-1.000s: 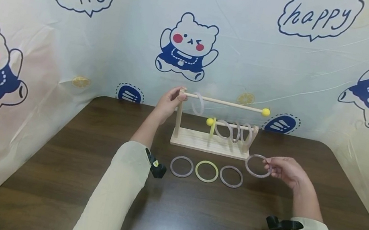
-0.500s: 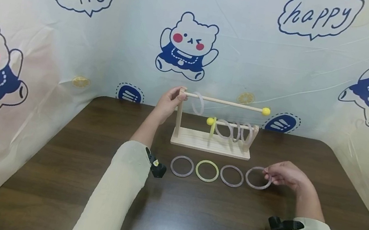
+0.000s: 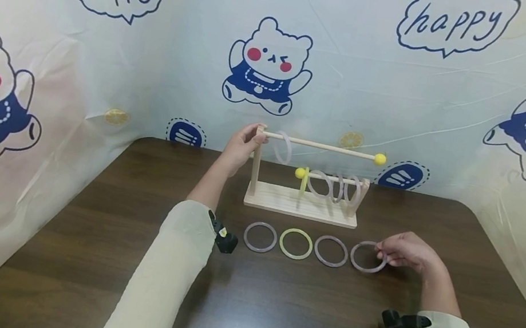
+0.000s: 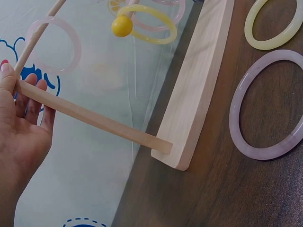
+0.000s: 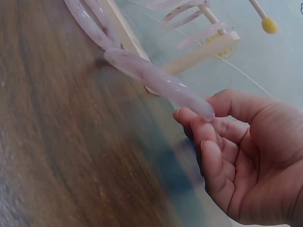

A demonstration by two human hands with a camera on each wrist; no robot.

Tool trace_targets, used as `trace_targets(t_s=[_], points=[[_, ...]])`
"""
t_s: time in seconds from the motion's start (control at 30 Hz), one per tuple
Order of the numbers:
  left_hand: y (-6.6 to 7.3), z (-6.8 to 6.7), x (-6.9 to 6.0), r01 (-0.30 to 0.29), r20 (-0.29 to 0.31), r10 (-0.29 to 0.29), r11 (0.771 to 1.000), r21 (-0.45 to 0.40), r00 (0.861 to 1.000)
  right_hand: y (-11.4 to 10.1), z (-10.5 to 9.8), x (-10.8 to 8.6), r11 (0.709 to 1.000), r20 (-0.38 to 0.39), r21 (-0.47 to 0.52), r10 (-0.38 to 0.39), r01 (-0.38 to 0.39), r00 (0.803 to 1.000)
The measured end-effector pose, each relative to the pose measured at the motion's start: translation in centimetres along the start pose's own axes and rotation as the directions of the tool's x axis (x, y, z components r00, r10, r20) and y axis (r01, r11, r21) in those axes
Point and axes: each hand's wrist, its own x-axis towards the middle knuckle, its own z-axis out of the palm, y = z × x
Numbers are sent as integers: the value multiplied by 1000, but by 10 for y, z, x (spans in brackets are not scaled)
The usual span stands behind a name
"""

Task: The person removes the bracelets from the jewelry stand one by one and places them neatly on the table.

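Pinches the rightmost lilac bangle (image 5: 161, 82) in the right hand (image 3: 407, 251), front-right of the wooden stand (image 3: 300, 204). Grips the stand's tall post (image 4: 90, 113) with the left hand (image 3: 239, 148).

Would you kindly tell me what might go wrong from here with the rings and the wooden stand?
The right hand pinches a purple ring by its edge, close beside the neighbouring ring, so shifting it might nudge that one. The left hand holds the wooden stand near its top; a tug there could tilt it, and the pale ring on the upper rod might slide.
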Motion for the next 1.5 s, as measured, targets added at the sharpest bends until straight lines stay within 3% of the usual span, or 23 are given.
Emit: trace_targets(t_s=[0.27, 0.57, 1.03, 1.5], points=[[1, 0, -1, 22, -1, -22, 1000, 20, 1000, -4, 4, 0, 994, -50, -103, 37, -42, 998], [2, -1, -1, 19, 0, -19, 1000, 16, 1000, -10, 9, -2, 949, -111, -316, -24, -13, 993], [2, -1, -1, 24, 5, -25, 1000, 17, 1000, -7, 13, 1, 919, -197, -394, -56, -26, 979], [2, 0, 0, 30, 6, -31, 1000, 5, 1000, -1, 10, 2, 896, -194, -444, -77, -17, 978]])
